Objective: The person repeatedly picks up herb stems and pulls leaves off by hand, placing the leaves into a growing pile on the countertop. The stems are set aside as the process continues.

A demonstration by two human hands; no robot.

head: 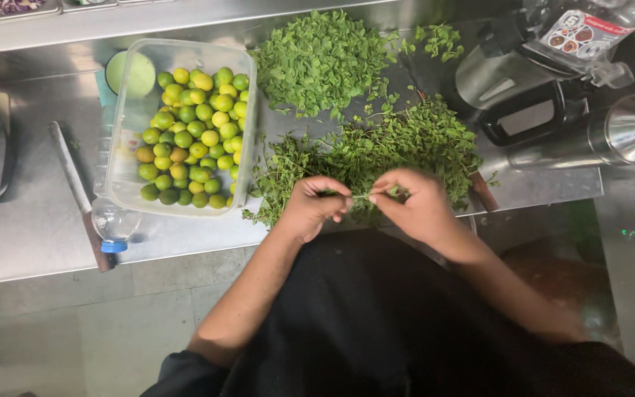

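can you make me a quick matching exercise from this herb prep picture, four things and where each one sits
Things:
1. clear plastic tub of small green and yellow limes
2. heap of loose plucked green leaves
3. clear plastic bottle with a blue cap
4. thin green herb sprig

Places:
A. pinched between the left hand and right hand
B. lying at the tub's near left corner
C. far side of the steel counter, beyond the stemmed herb pile
D. left of the herb piles

Pairs: 1-D, 2-C, 3-B, 4-A
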